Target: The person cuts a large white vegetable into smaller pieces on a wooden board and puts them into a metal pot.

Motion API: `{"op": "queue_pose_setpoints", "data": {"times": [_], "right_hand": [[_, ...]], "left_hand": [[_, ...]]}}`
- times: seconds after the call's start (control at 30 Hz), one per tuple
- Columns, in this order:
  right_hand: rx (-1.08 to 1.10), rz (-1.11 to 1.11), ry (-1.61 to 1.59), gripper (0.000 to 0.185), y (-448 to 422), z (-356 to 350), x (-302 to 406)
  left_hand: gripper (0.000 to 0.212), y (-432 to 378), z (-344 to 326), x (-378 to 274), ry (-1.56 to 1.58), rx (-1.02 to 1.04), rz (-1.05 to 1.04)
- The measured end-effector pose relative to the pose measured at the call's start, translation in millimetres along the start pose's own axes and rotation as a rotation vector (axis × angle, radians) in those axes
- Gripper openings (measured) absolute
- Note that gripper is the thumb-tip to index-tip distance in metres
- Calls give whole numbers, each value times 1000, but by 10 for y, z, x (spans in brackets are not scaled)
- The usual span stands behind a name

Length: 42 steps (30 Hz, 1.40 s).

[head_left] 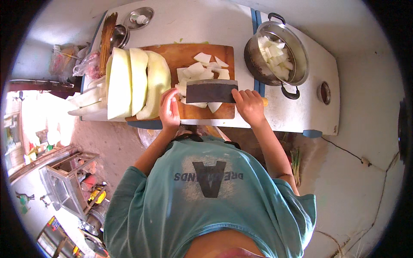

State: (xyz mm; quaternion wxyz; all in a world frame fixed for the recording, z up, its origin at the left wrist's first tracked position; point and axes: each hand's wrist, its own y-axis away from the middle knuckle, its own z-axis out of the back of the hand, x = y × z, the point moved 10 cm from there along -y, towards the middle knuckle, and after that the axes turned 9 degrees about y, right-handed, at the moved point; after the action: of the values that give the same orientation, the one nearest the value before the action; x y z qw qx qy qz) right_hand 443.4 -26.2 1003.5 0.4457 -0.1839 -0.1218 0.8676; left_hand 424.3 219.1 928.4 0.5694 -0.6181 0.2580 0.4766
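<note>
My right hand [249, 104] grips a cleaver [211, 92] by its pale handle. The dark, wide blade lies nearly flat to the view, over white cut pieces of what looks like winter melon [195, 70]. My left hand [170, 109] is at the left end of the blade, fingers together and curled beside the pieces; whether it pinches one is hidden. Underneath is a wooden cutting board [190, 50]. Several large, pale, peeled melon slabs [121, 87] stand along the board's left side, just left of my left hand.
A two-handled steel pot [303, 51] holding white chunks [274, 56] stands at the right. Beyond it is a small bowl [324, 93]. At the back left are a whisk brush [107, 42], metal bowls [118, 35] and a metal dish [132, 22] with a white bottle [142, 19].
</note>
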Motion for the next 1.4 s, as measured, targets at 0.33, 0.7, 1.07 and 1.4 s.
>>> {"op": "queue_pose_setpoints", "data": {"times": [0.33, 0.7, 1.07, 1.4], "right_hand": [[124, -654, -89, 50, 1623, -529, -494], [209, -690, -19, 56, 1496, -694, -455], [666, -342, -481, 114, -116, -1630, -81], [354, -290, -713, 91, -114, -1730, -298]], "left_hand": [[88, 200, -671, 196, -530, 523, -84], [95, 273, -838, 258, -597, 556, -124], [70, 83, -1287, -13, -528, 613, -152], [67, -271, -1647, 495, -318, 678, 262]]}}
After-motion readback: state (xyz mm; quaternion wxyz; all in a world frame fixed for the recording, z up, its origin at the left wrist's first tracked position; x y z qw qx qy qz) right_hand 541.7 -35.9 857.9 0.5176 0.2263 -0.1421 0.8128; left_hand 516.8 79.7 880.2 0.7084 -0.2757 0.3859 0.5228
